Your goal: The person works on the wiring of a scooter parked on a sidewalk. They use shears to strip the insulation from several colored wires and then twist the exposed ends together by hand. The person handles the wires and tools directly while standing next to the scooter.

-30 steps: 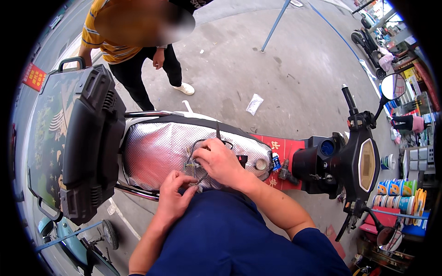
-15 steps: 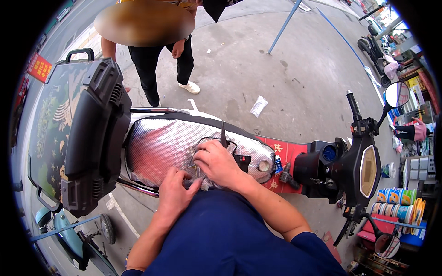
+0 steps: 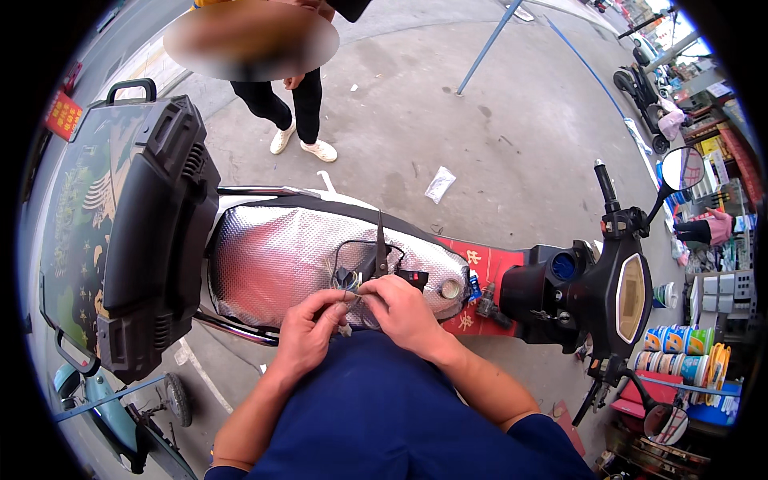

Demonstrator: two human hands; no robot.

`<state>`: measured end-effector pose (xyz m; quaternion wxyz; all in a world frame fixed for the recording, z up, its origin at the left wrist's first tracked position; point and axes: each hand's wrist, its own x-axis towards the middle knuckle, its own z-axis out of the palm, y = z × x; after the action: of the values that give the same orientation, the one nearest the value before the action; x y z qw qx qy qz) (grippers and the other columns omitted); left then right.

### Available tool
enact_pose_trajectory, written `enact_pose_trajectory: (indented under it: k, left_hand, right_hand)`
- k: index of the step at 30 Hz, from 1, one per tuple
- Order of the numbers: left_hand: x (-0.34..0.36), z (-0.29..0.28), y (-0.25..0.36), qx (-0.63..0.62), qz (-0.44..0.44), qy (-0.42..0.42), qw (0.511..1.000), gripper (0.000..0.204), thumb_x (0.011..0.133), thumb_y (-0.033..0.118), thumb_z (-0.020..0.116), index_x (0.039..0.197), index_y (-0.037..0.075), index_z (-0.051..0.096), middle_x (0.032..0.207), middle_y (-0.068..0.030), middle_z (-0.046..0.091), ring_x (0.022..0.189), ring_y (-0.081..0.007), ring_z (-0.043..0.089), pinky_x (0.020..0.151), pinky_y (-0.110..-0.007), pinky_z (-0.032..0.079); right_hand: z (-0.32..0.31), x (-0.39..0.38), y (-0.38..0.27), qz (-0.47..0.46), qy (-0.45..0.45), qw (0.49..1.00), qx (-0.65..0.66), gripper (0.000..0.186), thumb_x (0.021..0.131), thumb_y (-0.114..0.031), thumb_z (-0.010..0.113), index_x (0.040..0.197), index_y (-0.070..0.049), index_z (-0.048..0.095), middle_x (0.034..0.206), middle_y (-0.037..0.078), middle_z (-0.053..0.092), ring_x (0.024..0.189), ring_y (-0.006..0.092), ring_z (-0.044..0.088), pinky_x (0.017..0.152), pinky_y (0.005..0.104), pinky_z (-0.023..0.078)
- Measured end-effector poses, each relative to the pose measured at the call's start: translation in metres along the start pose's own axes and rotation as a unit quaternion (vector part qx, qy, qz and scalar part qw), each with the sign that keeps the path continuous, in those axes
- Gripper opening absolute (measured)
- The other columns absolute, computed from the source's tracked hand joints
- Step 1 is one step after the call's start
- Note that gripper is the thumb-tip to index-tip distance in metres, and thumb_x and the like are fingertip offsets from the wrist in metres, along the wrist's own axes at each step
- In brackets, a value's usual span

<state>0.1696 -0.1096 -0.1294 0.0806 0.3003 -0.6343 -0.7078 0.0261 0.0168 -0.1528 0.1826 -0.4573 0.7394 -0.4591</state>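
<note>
Both hands meet over the scooter's silver quilted seat cover (image 3: 264, 256), close to my body. My left hand (image 3: 310, 328) pinches a thin wire (image 3: 352, 294) between thumb and fingertips. From the other side, my right hand (image 3: 404, 316) pinches the same wire or one touching it; the fingers partly hide which. Just beyond the fingertips lies a small tangle of thin coloured wires (image 3: 344, 278). Dark scissors (image 3: 382, 244) rest on the seat, blades pointing away from me. Near my right hand are a small black part with a red piece (image 3: 414, 278) and a roll of tape (image 3: 450, 289).
A large black top box (image 3: 152, 240) stands at the seat's left end. Handlebars (image 3: 616, 264) with mirrors rise at the right. A dark tool (image 3: 492, 308) lies on the red floor mat (image 3: 460, 322). Across the scooter stands a person (image 3: 296, 112). Goods crowd a stall (image 3: 696, 344) at far right.
My hands have come together, and both now pinch at thin wire. My right hand has moved toward me off the wire tangle. The person across has shifted their feet together.
</note>
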Motion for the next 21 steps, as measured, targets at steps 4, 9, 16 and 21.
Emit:
enact_pose_trajectory:
  k: [4,9,16,21]
  left_hand:
    - [0.004,0.001,-0.004,0.027,0.028,-0.006,0.999,0.016,0.094,0.008,0.060,0.106,0.000,0.068,0.085,-0.0025,0.067,0.071,-0.0076,0.057,0.065,-0.023,0.048]
    - [0.005,0.003,0.001,0.147,0.095,0.005,0.985,0.016,0.091,0.006,0.063,0.105,-0.001,0.068,0.088,-0.0076,0.069,0.077,-0.0130,0.063,0.070,-0.026,0.051]
    - [0.007,0.002,-0.001,0.263,0.198,0.015,0.944,0.013,0.085,0.007,0.065,0.097,0.004,0.067,0.082,-0.0129,0.065,0.077,-0.0309,0.064,0.068,-0.037,0.051]
    - [0.009,0.003,-0.004,0.282,0.242,0.012,0.928,0.010,0.084,0.006,0.065,0.094,0.005,0.065,0.081,-0.0117,0.064,0.077,-0.0309,0.063,0.068,-0.038,0.050]
  right_hand:
    - [0.002,-0.010,0.001,0.001,0.044,0.997,-0.062,0.010,0.084,-0.008,0.065,0.090,-0.001,0.061,0.084,0.015,0.063,0.081,0.0331,0.061,0.073,0.0407,0.049]
    - [-0.003,-0.012,-0.012,0.008,0.021,0.999,-0.026,0.011,0.084,-0.006,0.066,0.090,-0.001,0.058,0.085,0.015,0.062,0.082,0.0326,0.061,0.073,0.0403,0.049]
    - [-0.002,-0.006,-0.020,-0.110,0.038,0.991,-0.061,0.016,0.080,0.001,0.066,0.092,0.000,0.056,0.094,0.014,0.060,0.092,0.0328,0.058,0.076,0.0404,0.049]
    - [-0.003,0.000,-0.017,-0.169,0.036,0.983,-0.065,0.024,0.075,0.006,0.067,0.095,0.001,0.055,0.091,0.014,0.060,0.086,0.0328,0.059,0.074,0.0402,0.049]
